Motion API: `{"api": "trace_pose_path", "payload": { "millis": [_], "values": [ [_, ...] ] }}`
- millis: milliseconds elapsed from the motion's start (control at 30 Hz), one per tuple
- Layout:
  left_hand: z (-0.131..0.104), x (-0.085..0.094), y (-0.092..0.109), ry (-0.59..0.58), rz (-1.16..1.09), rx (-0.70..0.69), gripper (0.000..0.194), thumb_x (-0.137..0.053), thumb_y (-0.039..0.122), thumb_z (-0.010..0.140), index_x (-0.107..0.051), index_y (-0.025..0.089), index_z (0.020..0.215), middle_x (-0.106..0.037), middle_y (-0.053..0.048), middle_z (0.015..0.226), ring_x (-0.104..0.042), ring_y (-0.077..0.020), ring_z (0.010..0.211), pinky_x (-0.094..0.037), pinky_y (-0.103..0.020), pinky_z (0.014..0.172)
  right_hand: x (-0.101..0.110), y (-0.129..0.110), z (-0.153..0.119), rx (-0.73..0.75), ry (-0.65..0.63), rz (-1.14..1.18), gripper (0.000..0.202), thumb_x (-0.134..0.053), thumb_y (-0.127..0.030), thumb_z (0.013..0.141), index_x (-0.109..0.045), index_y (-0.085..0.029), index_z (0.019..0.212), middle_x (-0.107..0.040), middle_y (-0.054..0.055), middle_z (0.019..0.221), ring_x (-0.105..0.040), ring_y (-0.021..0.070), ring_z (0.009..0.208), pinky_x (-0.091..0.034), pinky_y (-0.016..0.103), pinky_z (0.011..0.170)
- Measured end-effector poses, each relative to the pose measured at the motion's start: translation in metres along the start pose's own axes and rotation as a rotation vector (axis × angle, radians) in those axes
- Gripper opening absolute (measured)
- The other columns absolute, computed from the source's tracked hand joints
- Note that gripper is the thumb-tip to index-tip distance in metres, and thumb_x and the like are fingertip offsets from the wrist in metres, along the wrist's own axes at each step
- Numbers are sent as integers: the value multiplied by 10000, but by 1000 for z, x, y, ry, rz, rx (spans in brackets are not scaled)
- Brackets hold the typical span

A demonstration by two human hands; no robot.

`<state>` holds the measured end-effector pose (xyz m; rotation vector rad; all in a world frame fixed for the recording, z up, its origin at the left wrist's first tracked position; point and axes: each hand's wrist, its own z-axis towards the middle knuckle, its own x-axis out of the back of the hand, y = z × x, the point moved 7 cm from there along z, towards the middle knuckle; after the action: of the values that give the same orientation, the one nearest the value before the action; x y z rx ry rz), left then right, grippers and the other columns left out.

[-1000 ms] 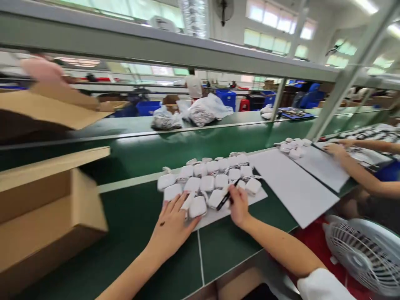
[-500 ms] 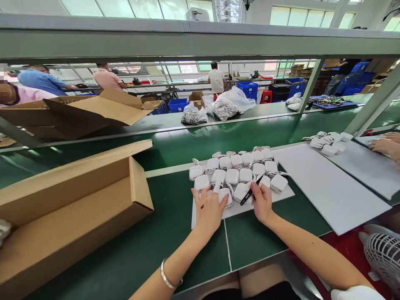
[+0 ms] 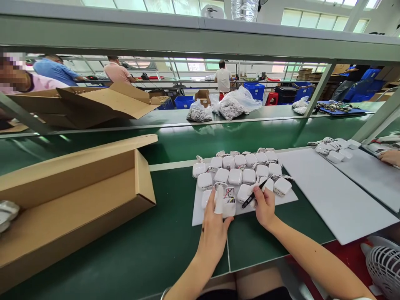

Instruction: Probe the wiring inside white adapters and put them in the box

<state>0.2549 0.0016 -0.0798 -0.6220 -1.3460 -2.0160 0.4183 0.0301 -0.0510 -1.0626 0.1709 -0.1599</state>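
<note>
My left hand (image 3: 214, 233), with a white covering on one finger, grips an opened white plastic case (image 3: 230, 208) between thumb and fingers. Coloured wires show inside it. Black tweezers (image 3: 250, 200) are pinched in my right hand (image 3: 265, 206), slanting down toward the left beside the opened case. Around both hands, several rounded white cases (image 3: 235, 176) with thin cables sit in rows on a white sheet (image 3: 197, 210). Part of the case nearest the tweezers is hidden by my right hand.
A long open cardboard box (image 3: 78, 233) stands at the left, with something white inside. More white sheets (image 3: 331, 187) and a pile of cases (image 3: 336, 148) lie at right, near another person's hand (image 3: 390, 157). A metal bar (image 3: 200, 41) crosses above; a fan (image 3: 383, 264) stands lower right.
My left hand has come down from the closed cases and now grips an opened one with its wires exposed. My right hand keeps the tweezers in nearly the same place. The view has shifted slightly.
</note>
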Motion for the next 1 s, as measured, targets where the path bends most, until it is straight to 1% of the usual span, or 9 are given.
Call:
{"api": "trace_pose_path", "payload": {
  "millis": [67, 133, 200, 300, 400, 500, 633, 833, 1000],
  "values": [
    [-5, -3, 3, 7, -9, -20, 933, -592, 48, 711, -66, 333, 1428, -284, -83, 1444, -343, -295, 1291, -419, -430, 981, 2, -1, -1, 29, 19, -14, 457, -465, -450, 883, -426, -170, 524, -373, -44, 445, -318, 81, 441, -256, 222, 440],
    [-9, -7, -1, -22, -69, 16, 913, -639, 87, 703, -126, 315, 1424, -392, -95, 1364, -391, -288, 1251, -432, -423, 963, 5, -2, -2, 62, 47, -27, 449, -470, -443, 880, -416, -171, 526, -371, -44, 460, -327, 83, 457, -269, 221, 457],
    [-12, -12, -6, -60, -192, 62, 786, -663, 174, 723, -258, 286, 1388, -499, -85, 1251, -470, -259, 1180, -445, -395, 947, 6, -5, -2, 112, 49, -58, 435, -451, -418, 893, -412, -173, 536, -369, -44, 468, -332, 84, 462, -272, 222, 463],
    [-13, -14, -13, -69, -374, 107, 542, -647, 256, 755, -449, 246, 1260, -588, -55, 1134, -576, -207, 1036, -466, -342, 908, 3, -14, -2, 224, -8, -151, 416, -383, -355, 929, -408, -177, 554, -365, -45, 466, -330, 83, 443, -256, 221, 444],
    [-13, -14, -19, -43, -447, 184, 509, -705, 293, 694, -530, 211, 1165, -643, -45, 1031, -617, -208, 937, -475, -353, 880, -4, -18, -4, 282, -87, -212, 405, -385, -322, 928, -389, -181, 548, -353, -46, 463, -325, 81, 429, -247, 222, 435],
    [-13, -14, -22, -21, -425, 235, 580, -751, 309, 630, -544, 195, 1160, -658, -57, 1001, -623, -228, 922, -471, -381, 875, -13, -21, -7, 327, -187, -263, 396, -441, -298, 897, -373, -183, 524, -323, -51, 451, -310, 78, 416, -230, 230, 436],
    [-13, -12, -20, -10, -394, 210, 655, -751, 280, 621, -502, 207, 1223, -658, -55, 1002, -624, -220, 913, -481, -363, 847, -22, -26, -10, 419, -286, -334, 398, -462, -277, 872, -361, -187, 498, -304, -51, 434, -286, 81, 409, -195, 253, 444],
    [-12, -10, -21, -25, -353, 200, 500, -729, 306, 646, -570, 189, 1105, -672, -46, 958, -637, -218, 887, -493, -355, 832, -27, -20, -12, 477, -293, -418, 420, -357, -325, 930, -382, -200, 530, -322, -44, 434, -279, 92, 404, -219, 259, 443],
    [-9, -9, -21, -119, -321, 176, 541, -708, 317, 661, -541, 203, 1162, -680, -40, 956, -644, -220, 875, -498, -362, 828, -37, -11, -19, 496, -291, -446, 428, -268, -339, 959, -408, -200, 580, -395, -16, 468, -343, 110, 435, -262, 261, 458]
  ]
}}
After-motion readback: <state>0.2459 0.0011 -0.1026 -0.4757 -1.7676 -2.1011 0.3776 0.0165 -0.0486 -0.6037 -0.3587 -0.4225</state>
